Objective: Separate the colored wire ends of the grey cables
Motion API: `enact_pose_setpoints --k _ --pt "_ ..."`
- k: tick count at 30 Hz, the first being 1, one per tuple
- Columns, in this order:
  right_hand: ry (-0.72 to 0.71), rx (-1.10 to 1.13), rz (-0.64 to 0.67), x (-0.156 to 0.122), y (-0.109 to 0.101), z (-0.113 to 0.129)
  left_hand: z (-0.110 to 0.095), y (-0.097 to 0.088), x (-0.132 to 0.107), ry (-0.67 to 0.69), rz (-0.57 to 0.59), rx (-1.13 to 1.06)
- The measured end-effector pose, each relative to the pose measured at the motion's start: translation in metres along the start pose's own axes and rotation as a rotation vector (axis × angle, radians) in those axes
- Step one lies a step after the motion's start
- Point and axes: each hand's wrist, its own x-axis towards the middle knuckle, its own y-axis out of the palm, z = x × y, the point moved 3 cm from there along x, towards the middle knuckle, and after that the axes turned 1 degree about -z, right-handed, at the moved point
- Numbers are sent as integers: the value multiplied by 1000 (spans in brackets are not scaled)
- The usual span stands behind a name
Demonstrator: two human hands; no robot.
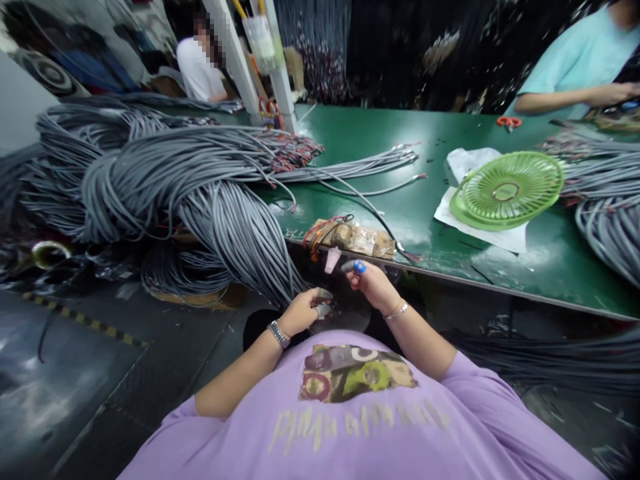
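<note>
My left hand [303,313] is just above my lap, fingers partly curled, with grey finger covers and a metal-link watch [279,334] on the wrist. The right hand [376,287] is a bit higher, fingers bent in, with a grey fingertip cover, a blue wrap [359,267] and a bracelet [399,311]. Honestly can't tell if either one is pinching anything. The purple shirt [235,427] has a picture patch with pale script under it, too warped to read. Right at the table edge, past the hands, there's a tape-covered board [370,241] with orange and black wires at its left end and a pink tapered piece [332,260] hanging below. A loose grey cable [369,202] ends beside the board's right end, just beyond the right hand. The big heap of grey cables [185,167] takes over the left side, spilling over the edge near the left hand. Off to the right a green fan [507,190] sits over white paper [515,237]; its hub marking is too small to read. Farther back: orange-handled scissors [509,123], a clear cup [260,40] by the white posts, and co-workers in white [193,70] and turquoise [565,63] tops.
</note>
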Motion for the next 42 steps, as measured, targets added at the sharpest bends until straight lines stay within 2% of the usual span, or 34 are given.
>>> enact_pose_setpoints --k 3,5,9,10,12,14,15,18,22,25,28,32,37,40,42 --pt "-176 -252 109 -17 -8 35 -6 -11 1 50 32 55" --pt "-305 -406 74 -22 -19 66 -19 -20 1 85 16 102" --pt "-545 -621 -259 1 -66 129 -59 -41 6 163 -46 169" --pt "-567 -673 -344 12 -81 141 -70 -46 9 183 -63 194" --pt "-519 -758 -491 37 -113 155 -90 -56 16 240 -97 249" --pt "-420 -862 -621 57 -142 158 -108 -67 29 328 -145 313" --pt "-373 -948 -641 65 -152 157 -116 -73 37 385 -176 356" --pt "-340 -1089 -579 75 -167 150 -139 -92 74 507 -277 500" --pt "-363 -1108 -612 72 -168 146 -165 -114 143 422 -381 876" --pt "-336 -1180 -612 71 -164 147 -181 -121 196 361 -388 1163" --pt "-322 -1237 -602 73 -161 148 -191 -122 242 327 -350 1286" --pt "-273 -1251 -588 74 -160 147 -196 -122 290 245 -226 1337" --pt "-271 -1232 -571 75 -160 146 -197 -128 324 161 -180 1373" --pt "-261 -1237 -592 76 -161 146 -195 -132 325 145 -185 1397" --pt "-245 -1241 -597 77 -163 147 -193 -133 317 155 -151 1407"
